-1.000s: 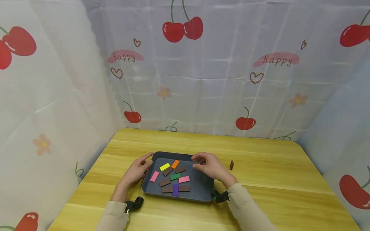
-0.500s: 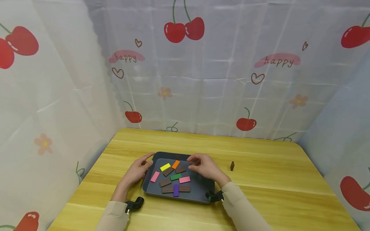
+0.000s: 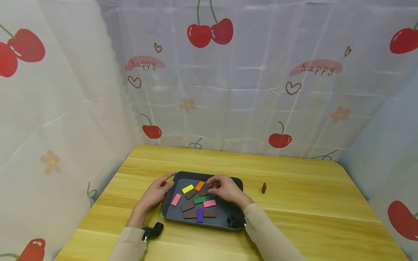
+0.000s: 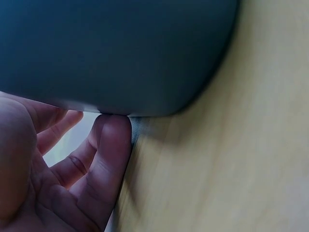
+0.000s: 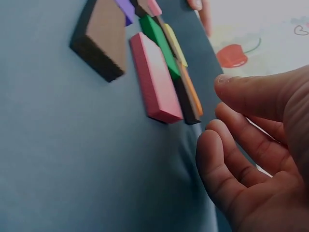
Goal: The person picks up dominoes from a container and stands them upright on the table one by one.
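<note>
A dark grey tray (image 3: 175,214) on the table holds several small coloured blocks lying flat. My left hand (image 3: 156,192) is at the tray's left side; in the left wrist view its fingertips touch the outer wall (image 4: 116,58). Over the tray's back right part is my right hand (image 3: 226,189), fingers loosely bent with nothing between them. Closest to its fingertips are a brown block (image 3: 204,192), partly hidden, and an orange block (image 3: 199,186). A pink block (image 5: 153,77) and a green block (image 5: 158,44) lie nearby.
A single brown block (image 3: 263,188) stands upright on the wooden table (image 3: 303,203), right of the tray. A purple block (image 3: 200,215) lies across brown pieces near the tray's front. Cherry-printed curtains (image 3: 228,108) surround the table at the back and sides.
My right hand has moved left over the tray, toward the orange and brown blocks. The left hand stays at the tray's side. The blocks look unmoved.
</note>
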A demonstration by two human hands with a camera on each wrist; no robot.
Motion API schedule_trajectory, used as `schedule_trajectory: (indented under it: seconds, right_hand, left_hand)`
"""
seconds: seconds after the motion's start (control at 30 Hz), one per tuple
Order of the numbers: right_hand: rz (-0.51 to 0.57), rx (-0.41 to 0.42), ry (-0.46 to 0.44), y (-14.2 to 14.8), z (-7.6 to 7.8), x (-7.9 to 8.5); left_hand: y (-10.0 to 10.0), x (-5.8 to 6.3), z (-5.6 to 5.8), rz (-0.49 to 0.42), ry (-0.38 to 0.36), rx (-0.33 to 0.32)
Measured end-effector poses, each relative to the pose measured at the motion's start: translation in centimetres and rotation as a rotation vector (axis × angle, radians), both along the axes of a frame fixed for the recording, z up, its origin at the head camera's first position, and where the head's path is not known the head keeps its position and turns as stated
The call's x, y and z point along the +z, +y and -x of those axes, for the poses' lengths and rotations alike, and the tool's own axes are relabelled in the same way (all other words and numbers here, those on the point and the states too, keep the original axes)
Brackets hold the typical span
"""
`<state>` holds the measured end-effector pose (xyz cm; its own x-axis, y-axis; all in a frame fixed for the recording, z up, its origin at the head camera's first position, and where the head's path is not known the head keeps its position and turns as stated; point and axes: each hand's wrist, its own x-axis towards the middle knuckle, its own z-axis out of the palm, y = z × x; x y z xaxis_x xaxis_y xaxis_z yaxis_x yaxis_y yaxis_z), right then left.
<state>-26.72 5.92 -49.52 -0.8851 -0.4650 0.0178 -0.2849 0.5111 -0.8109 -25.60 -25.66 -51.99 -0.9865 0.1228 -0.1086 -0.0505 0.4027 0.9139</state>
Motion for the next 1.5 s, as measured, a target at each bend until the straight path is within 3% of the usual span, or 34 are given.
schedule_trajectory:
  seconds: [0.53, 1.1, 1.5]
  right_hand:
    - [-0.092, 0.007, 0.065, -0.8, 0.8, -1.4]
    - [-0.209, 0.026, 0.144, -1.0, 0.6, -1.4]
    - [-0.223, 0.037, 0.157, -1.1, 0.3, -1.2]
  left_hand:
    - [-0.1, -0.1, 0.0, 0.003, 0.004, 0.001]
    - [0.0, -0.2, 0.1, -0.023, -0.014, 0.004]
    - [0.0, -0.3, 0.1, -0.025, -0.015, 0.008]
